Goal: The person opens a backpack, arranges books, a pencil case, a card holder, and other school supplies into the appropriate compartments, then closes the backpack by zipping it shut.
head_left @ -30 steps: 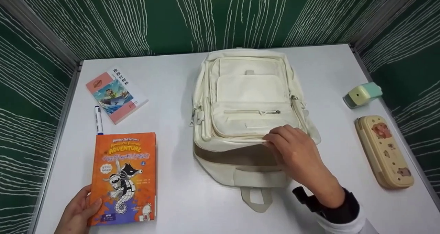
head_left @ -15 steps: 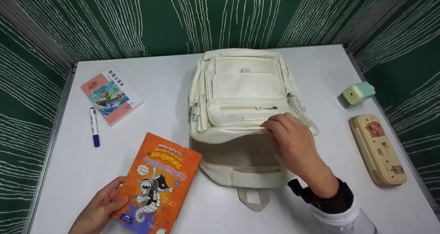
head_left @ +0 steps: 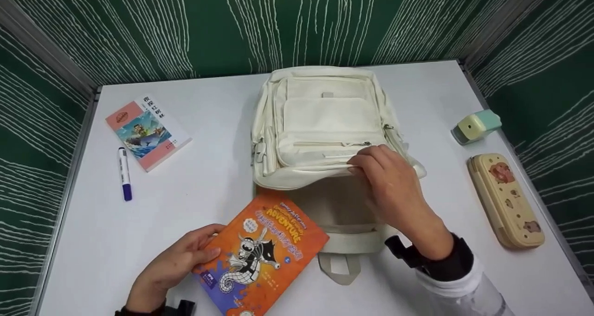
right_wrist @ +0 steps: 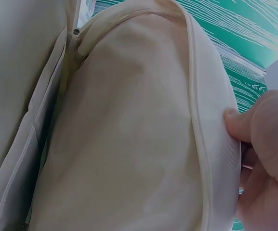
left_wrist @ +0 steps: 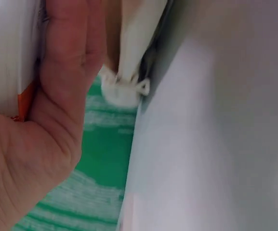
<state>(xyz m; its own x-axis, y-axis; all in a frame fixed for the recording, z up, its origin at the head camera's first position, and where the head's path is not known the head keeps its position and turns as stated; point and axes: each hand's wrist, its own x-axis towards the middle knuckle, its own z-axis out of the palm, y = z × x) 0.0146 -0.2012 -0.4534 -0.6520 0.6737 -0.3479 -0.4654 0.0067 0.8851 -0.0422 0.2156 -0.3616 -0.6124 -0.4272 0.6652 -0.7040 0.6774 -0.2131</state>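
A cream backpack (head_left: 332, 116) lies on the white table with its main compartment unzipped toward me. My right hand (head_left: 392, 181) pinches the edge of its upper flap and holds it raised; in the right wrist view the thumb presses on the flap's rim (right_wrist: 220, 120), beside the beige lining (right_wrist: 124, 125). An orange comic book (head_left: 264, 255) is gripped at its left side by my left hand (head_left: 178, 260), thumb on the cover. The book is tilted, its top corner at the mouth of the bag under the flap. The left wrist view shows its page edges (left_wrist: 8, 57) against the palm.
On the left lie a pink-and-white book (head_left: 146, 132) and a white marker with a purple cap (head_left: 124, 174). To the right are a green-and-yellow pencil sharpener (head_left: 475, 126) and a yellow pencil case (head_left: 506, 200). The backpack's top loop (head_left: 341, 269) points toward me.
My left hand has carried the orange book rightward from the table's left side and turned it clockwise, up to the bag's opening. My right hand has lifted the flap a little higher.
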